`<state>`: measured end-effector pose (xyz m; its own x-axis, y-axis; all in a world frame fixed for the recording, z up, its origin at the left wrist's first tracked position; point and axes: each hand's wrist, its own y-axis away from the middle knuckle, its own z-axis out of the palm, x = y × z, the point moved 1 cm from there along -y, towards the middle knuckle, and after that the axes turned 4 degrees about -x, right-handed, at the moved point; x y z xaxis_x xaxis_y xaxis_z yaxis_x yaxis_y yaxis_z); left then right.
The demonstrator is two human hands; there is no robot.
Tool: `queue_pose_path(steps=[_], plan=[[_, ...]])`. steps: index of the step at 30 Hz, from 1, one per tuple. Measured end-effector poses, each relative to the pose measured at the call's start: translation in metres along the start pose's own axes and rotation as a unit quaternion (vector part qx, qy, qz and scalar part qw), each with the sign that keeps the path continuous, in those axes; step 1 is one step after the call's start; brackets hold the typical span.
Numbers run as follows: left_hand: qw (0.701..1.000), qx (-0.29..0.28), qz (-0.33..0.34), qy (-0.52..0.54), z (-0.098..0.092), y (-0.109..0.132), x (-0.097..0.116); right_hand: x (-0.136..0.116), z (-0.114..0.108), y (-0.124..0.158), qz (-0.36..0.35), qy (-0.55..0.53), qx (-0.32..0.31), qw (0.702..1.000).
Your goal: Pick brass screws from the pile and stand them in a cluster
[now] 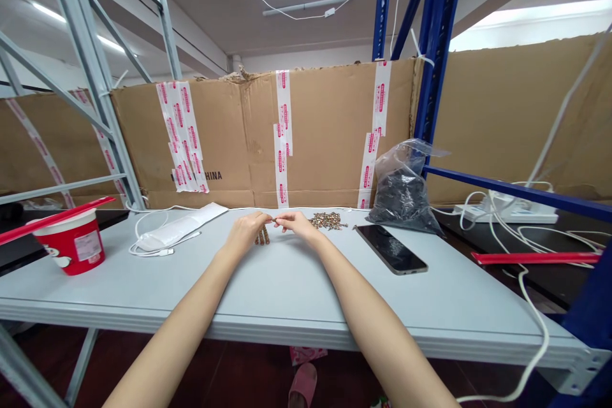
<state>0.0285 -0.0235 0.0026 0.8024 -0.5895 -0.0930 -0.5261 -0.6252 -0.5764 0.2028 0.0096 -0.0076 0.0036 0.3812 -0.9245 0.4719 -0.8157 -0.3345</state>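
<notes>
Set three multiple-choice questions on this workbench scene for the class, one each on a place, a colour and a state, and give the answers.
1. Where does the smartphone lie?
A) on the table, right of the right hand
B) under the table
C) on the floor

2. What colour is the paper tub?
A) blue
B) green
C) red and white

3. What state is the clear plastic bag in?
A) flat and empty
B) torn into strips
C) filled with dark pieces

Answers:
1. A: it lies flat on the tabletop.
2. C: its red wall shows below a white rim.
3. C: dark contents show through the film.
</notes>
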Motion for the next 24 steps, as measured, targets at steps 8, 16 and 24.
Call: queue_pose_path(steps=[8, 16, 24], plan=[[1.0, -0.022, 0.006, 0.003, -0.004, -0.003, 0.004, -0.002, 0.002, 0.006, 0.047, -0.007, -0.055, 0.997], [0.985, -0.045, -0.069, 0.155, -0.017, -0.008, -0.016, 0.006, -0.004, 0.006, 0.126, 0.24, 0.018, 0.962], [0.942, -0.137, -0.147, 0.271, -0.026, -0.002, -0.027, 0.0, -0.012, 0.017, 0.129, 0.586, 0.086, 0.795]])
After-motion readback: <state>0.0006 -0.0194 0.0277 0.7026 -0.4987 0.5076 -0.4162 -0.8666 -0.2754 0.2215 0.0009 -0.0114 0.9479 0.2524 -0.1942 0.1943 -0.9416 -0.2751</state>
